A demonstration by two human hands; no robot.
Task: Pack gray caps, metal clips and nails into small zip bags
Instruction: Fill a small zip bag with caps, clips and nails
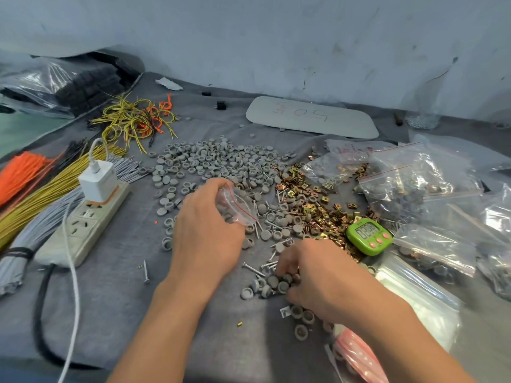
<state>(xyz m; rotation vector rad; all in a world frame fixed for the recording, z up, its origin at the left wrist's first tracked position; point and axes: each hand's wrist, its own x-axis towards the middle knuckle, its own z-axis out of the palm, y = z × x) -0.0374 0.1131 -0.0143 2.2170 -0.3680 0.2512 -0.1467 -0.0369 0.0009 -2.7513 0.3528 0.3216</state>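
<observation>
My left hand [206, 225] grips a small clear zip bag [238, 205] with a red seal line, held above the grey cloth; a few gray caps show inside it. My right hand [318, 277] lies lower, its fingers curled over a small cluster of gray caps [273, 283] and nails [254, 269]; what the fingers hold is hidden. A wide heap of gray caps [210, 161] spreads behind the hands. Brass-coloured metal clips [312, 200] lie in a pile to the right of it. A single nail [145, 272] lies apart on the left.
Filled zip bags [409, 186] pile up at the right, beside a green timer [369, 236]. A power strip [88, 217] with a white charger [98, 181] and wire bundles [41, 189] sit at the left. A white board [312, 117] lies near the wall.
</observation>
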